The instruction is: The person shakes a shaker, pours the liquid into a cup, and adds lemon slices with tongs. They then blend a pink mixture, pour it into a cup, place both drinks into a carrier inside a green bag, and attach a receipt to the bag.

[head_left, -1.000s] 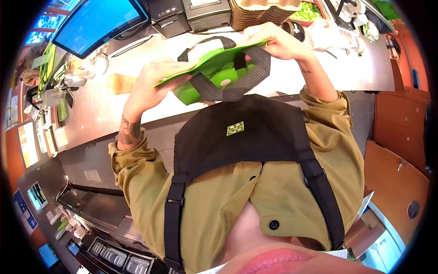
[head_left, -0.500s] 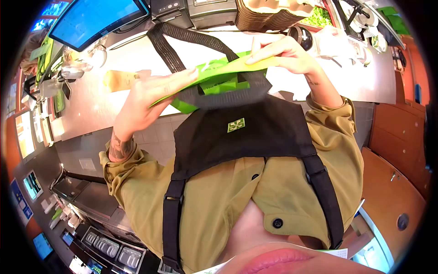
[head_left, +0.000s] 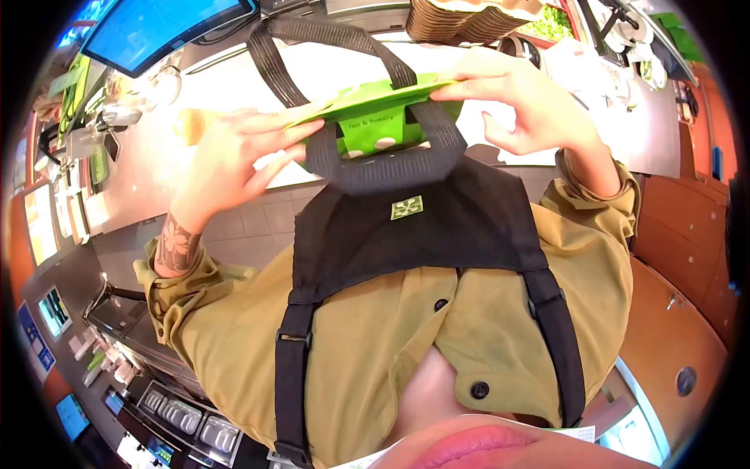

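A bright green bag point(head_left: 371, 131) with black woven handles stands upright at the counter's near edge, its mouth facing me. "Tea & Bakery" is printed on its inner face. One handle point(head_left: 273, 66) loops away over the counter, while the other point(head_left: 398, 170) hangs toward my apron. My left hand point(head_left: 238, 156) lies along the bag's left top corner with fingers stretched out and thumb apart. At the right top corner, the fingertips of my right hand point(head_left: 531, 102) touch the rim; its thumb is spread away below. The bag's lower part is hidden.
On the pale counter point(head_left: 234, 86) a monitor point(head_left: 164, 31) stands at back left. Stacked cardboard carriers point(head_left: 469, 19) are at the back, with a dark round object point(head_left: 519, 51) near them. A yellowish item point(head_left: 195, 125) lies beyond my left hand. Wooden cabinets point(head_left: 680, 313) are at right.
Both hands have loosened and spread outward from the bag's rim, the right thumb coming away. The bag's mouth has opened wider, showing more of the printed inner face.
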`<state>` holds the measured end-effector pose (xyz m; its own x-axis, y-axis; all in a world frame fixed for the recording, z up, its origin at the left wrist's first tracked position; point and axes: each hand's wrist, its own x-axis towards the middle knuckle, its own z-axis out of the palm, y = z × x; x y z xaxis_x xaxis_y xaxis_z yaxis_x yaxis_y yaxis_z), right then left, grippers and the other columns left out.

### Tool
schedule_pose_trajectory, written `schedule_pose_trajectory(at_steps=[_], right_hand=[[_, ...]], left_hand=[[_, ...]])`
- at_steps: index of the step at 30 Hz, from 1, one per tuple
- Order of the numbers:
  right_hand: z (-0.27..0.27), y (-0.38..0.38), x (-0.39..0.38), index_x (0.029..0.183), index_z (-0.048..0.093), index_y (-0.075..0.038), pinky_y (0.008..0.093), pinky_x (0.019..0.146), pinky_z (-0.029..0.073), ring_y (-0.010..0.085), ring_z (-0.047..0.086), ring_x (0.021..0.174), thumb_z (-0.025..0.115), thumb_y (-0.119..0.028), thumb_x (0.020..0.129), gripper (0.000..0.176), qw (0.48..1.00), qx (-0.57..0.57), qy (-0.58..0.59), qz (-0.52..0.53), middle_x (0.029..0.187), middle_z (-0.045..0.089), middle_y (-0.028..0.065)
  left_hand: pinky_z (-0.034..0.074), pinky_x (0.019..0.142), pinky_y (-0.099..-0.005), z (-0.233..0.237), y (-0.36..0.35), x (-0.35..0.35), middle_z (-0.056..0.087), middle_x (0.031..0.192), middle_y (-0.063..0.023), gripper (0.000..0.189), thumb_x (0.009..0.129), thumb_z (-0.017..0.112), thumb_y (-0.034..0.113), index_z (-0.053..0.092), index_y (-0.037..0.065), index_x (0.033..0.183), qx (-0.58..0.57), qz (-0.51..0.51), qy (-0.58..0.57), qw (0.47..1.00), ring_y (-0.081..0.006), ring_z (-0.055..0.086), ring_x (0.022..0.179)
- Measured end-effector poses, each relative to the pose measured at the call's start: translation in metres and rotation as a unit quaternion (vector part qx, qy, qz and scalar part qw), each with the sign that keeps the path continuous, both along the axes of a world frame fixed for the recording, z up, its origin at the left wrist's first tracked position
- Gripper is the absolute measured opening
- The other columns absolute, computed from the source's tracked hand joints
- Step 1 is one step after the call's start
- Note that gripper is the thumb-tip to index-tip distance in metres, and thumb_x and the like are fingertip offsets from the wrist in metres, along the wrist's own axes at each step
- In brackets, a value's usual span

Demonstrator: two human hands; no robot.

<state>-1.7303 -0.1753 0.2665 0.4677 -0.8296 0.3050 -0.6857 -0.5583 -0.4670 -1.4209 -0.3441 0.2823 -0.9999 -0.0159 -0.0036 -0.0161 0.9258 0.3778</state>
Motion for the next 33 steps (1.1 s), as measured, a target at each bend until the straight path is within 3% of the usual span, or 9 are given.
schedule_pose_trajectory(at_steps=[3,7,13,19,22,25,27,30,33], right_hand=[[0.0,-0.003,0.017,0.095,0.057,-0.007,0.037,0.063,0.048,0.0257,0.06,0.073,0.066,-0.019,0.079,0.022,0.99,-0.081,0.075,-0.094,0.078,0.057,0.0059],[-0.013,-0.023,0.056,0.096,0.055,-0.012,0.0304,0.059,0.042,0.0154,0.055,0.067,0.065,-0.037,0.081,0.031,0.951,-0.165,0.257,-0.042,0.076,0.054,-0.0011],[-0.021,-0.016,0.062,0.064,0.041,-0.012,0.0275,0.036,0.032,0.0118,0.042,0.044,0.069,-0.031,0.078,0.037,0.963,-0.237,0.126,0.028,0.057,0.036,-0.0003],[-0.003,0.003,0.051,0.056,0.037,-0.011,0.0263,0.039,0.021,0.0114,0.033,0.042,0.073,-0.037,0.073,0.047,0.982,-0.155,0.091,0.055,0.054,0.029,-0.002],[-0.012,-0.003,0.015,0.059,0.047,-0.01,0.0254,0.039,0.025,0.01,0.038,0.044,0.067,-0.037,0.084,0.042,0.981,0.053,-0.184,0.006,0.055,0.04,-0.001],[-0.054,-0.016,-0.031,0.072,0.06,-0.003,0.025,0.041,0.034,0.0099,0.046,0.047,0.06,-0.034,0.092,0.038,0.769,0.339,-0.462,-0.284,0.061,0.054,0.0021],[-0.152,-0.048,-0.04,0.084,0.061,0.004,0.0259,0.046,0.041,0.0131,0.05,0.051,0.062,-0.037,0.09,0.041,0.808,0.312,-0.28,-0.414,0.066,0.058,0.0057],[-0.248,-0.07,-0.012,0.098,0.059,0.007,0.0279,0.057,0.049,0.0188,0.059,0.064,0.078,-0.033,0.077,0.05,0.876,0.16,-0.013,-0.454,0.071,0.06,0.0111],[-0.257,-0.084,0.011,0.102,0.059,0.008,0.0298,0.061,0.05,0.0232,0.062,0.07,0.083,-0.022,0.069,0.05,0.887,0.001,-0.04,-0.46,0.073,0.061,0.0152]], left_hand=[[0.052,0.071,-0.036,0.002,0.008,-0.012,0.069,0.103,-0.0105,0.047,0.077,0.06,-0.009,0.062,0.006,0.121,0.01,-0.002,0.052,0.999,-0.0285,0.066,0.08],[0.049,0.058,-0.0339,-0.014,0.013,-0.009,0.066,0.08,-0.012,0.041,0.08,0.066,-0.001,0.061,0.003,0.121,-0.033,0.037,0.099,0.994,-0.0242,0.062,0.062],[0.046,0.048,-0.0288,-0.022,0.039,0.024,0.067,0.077,-0.0128,0.037,0.072,0.078,0.002,0.062,-0.01,0.103,-0.134,-0.041,0.269,0.953,-0.0179,0.063,0.059],[0.047,0.053,-0.0272,-0.015,0.047,0.012,0.067,0.077,-0.0187,0.028,0.071,0.077,0.001,0.062,-0.013,0.09,-0.052,-0.072,0.269,0.959,-0.024,0.067,0.065],[0.046,0.053,-0.0254,-0.019,0.033,0.003,0.067,0.074,-0.0166,0.023,0.071,0.077,0.002,0.063,-0.011,0.084,-0.03,-0.062,0.272,0.96,-0.0232,0.068,0.065],[0.045,0.047,-0.0256,-0.017,0.018,0.005,0.066,0.073,-0.015,0.02,0.07,0.076,0.002,0.063,-0.01,0.079,-0.023,-0.054,0.275,0.96,-0.0216,0.067,0.065],[0.046,0.046,-0.0262,-0.01,0.001,0.013,0.067,0.074,-0.0173,0.021,0.064,0.067,0.004,0.063,-0.011,0.077,0.097,-0.034,0.183,0.978,-0.0242,0.067,0.064],[0.049,0.049,-0.0258,-0.009,-0.008,0.0,0.067,0.075,-0.0188,0.02,0.062,0.061,0.002,0.062,-0.01,0.077,0.036,-0.022,0.216,0.976,-0.0256,0.068,0.066],[0.051,0.053,-0.0271,0.002,-0.017,0.006,0.068,0.077,-0.0182,0.02,0.062,0.063,0.002,0.063,-0.008,0.079,0.046,-0.009,0.154,0.987,-0.026,0.068,0.069]])
